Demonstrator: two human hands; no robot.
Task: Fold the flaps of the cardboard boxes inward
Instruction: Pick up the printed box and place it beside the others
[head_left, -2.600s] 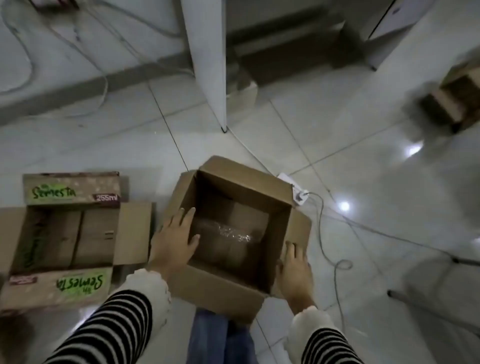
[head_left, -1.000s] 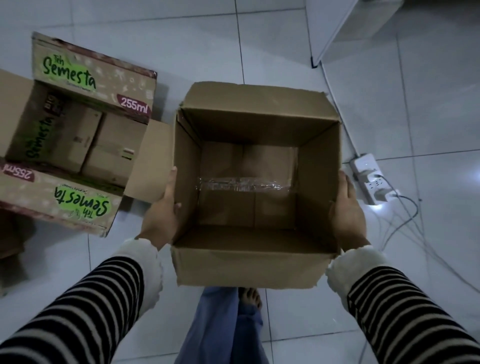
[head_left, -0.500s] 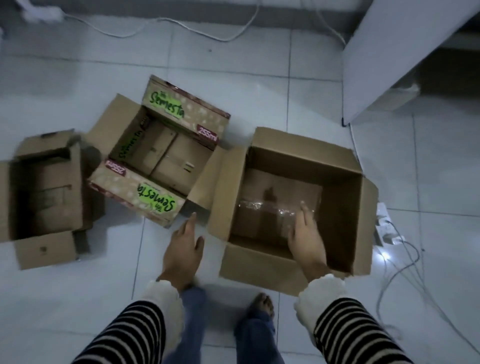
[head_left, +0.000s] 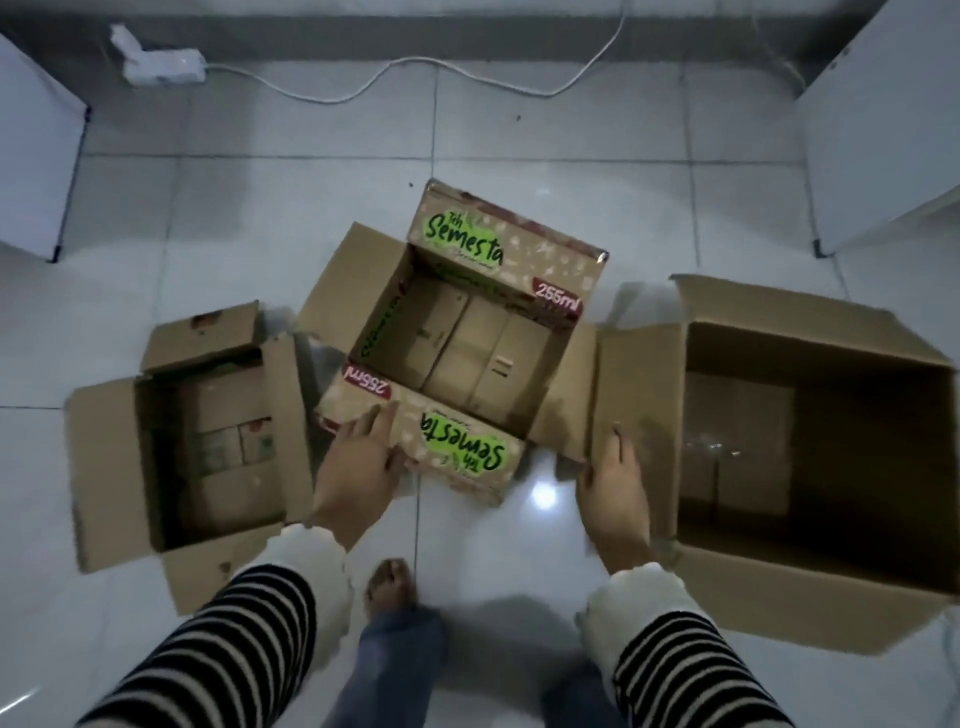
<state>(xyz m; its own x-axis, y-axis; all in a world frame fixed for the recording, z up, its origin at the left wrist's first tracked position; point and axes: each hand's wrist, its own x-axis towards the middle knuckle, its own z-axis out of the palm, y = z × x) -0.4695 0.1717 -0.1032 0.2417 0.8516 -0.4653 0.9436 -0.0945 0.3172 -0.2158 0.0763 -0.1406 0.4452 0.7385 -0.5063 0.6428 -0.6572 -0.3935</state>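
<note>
Semesta box (head_left: 457, 353) sits on the tiled floor (head_left: 260, 218) in the middle of the head view, all four flaps splayed outward, and serves here as the landmark. The left hand (head_left: 358, 467) lies on its near printed flap (head_left: 447, 447), fingers spread and flat, gripping nothing. The right hand (head_left: 615, 493) is open too, fingertips touching the spot where the box's plain right flap (head_left: 566, 395) meets the left flap of the big box (head_left: 815, 447); which of the two it presses I cannot tell. The step in hand looks like taking hold of the Semesta box to start on its flaps. To do it well, the short plain flaps likely go down first, then the long printed ones over them, each creased at the rim rather than mid-panel. Left of the Semesta box stands a small box (head_left: 208, 436), also open, its right flap nearly touching. The crowding is the snag: neighbouring flaps overlap and may catch, so the box may need pulling clear. Behind it a power strip (head_left: 163, 65) and cable (head_left: 415, 78) lie well apart; a bare foot (head_left: 390, 584) rests just before it.
</note>
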